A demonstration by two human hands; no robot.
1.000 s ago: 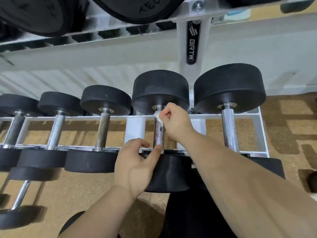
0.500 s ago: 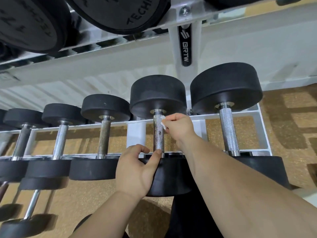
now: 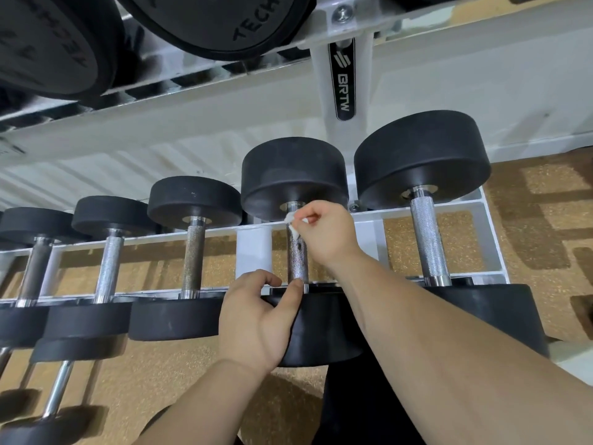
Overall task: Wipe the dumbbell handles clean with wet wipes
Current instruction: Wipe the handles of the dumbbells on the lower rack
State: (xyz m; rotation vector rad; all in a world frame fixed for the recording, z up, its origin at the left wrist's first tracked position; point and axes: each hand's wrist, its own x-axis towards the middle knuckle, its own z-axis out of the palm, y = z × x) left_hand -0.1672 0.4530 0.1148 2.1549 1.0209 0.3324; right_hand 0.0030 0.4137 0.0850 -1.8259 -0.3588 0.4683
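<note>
Handle (image 3: 297, 261): your right hand (image 3: 324, 235) pinches a wipe (image 3: 290, 217) against its top. Nearer you, your left hand (image 3: 260, 319) curls round the weight (image 3: 324, 332).

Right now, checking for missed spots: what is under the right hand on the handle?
A white wet wipe, pinched by the right hand against the handle near its top. The metal beneath wipe and hand is covered.
</note>
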